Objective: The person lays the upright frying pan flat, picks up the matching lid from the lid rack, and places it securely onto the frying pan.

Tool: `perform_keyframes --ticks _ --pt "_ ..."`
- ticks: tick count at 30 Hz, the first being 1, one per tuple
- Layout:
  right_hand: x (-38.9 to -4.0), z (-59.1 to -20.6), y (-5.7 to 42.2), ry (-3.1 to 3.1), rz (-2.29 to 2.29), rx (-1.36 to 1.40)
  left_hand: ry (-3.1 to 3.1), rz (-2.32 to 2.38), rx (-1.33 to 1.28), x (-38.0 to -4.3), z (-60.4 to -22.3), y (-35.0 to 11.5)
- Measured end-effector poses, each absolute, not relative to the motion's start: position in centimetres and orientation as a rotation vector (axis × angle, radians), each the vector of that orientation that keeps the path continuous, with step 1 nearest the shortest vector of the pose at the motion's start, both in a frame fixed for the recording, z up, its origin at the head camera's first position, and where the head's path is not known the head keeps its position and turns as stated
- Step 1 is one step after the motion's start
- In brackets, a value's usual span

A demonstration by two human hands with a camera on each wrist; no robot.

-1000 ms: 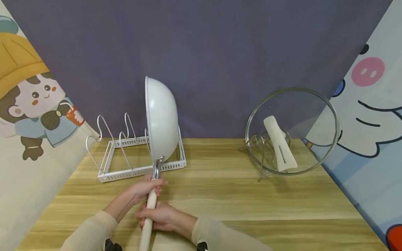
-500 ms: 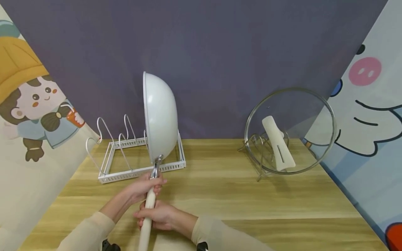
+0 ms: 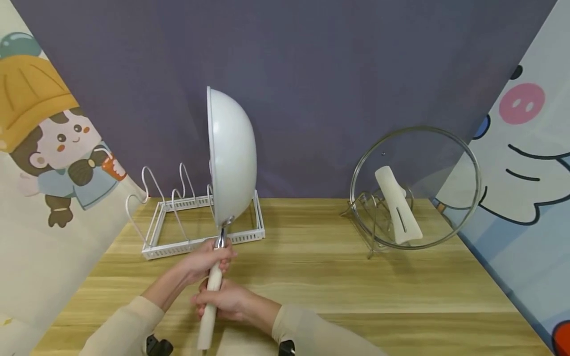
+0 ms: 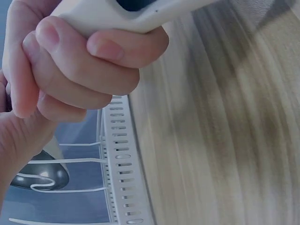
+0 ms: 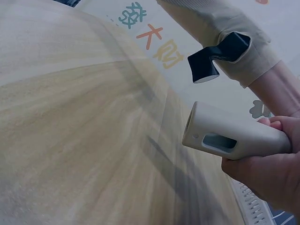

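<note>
A white wok (image 3: 233, 153) stands on edge over the right part of a white wire rack (image 3: 202, 243), its open side turned left. Whether its lower edge touches the rack cannot be told. My left hand (image 3: 207, 260) grips the pale handle (image 3: 214, 279) just below the metal neck. Lower down, my right hand (image 3: 227, 299) holds the same handle, thumb across it. In the left wrist view, curled fingers (image 4: 89, 65) wrap the handle, and part of the dark pan interior (image 4: 44, 171) shows behind the rack wires. The slotted handle end (image 5: 220, 140) juts past the hand in the right wrist view.
On the right, a glass lid (image 3: 445, 198) with a metal rim and a pale upright handle (image 3: 398, 205) leans in a small wire stand (image 3: 369, 222). The wooden tabletop (image 3: 334, 282) meets a dark backdrop (image 3: 311, 99) behind and printed side panels.
The wok has risen and moved slightly away from me, both hands keeping their hold on the handle. More of the handle's end shows at the bottom. The lid and racks stay put.
</note>
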State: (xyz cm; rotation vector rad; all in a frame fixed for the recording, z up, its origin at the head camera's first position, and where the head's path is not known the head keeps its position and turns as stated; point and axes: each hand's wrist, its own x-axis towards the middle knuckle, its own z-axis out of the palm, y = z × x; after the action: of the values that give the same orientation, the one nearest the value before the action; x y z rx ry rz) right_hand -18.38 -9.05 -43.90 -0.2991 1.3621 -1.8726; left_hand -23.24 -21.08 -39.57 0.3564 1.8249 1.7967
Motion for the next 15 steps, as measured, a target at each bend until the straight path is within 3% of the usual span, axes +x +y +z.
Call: perform_keyframes --ticks 15 --pt "-18.8 -42.0 -8.0 1.51 -1.88 -0.422 1.985 1.856 0.347 -22.6 -37.1 -19.4"
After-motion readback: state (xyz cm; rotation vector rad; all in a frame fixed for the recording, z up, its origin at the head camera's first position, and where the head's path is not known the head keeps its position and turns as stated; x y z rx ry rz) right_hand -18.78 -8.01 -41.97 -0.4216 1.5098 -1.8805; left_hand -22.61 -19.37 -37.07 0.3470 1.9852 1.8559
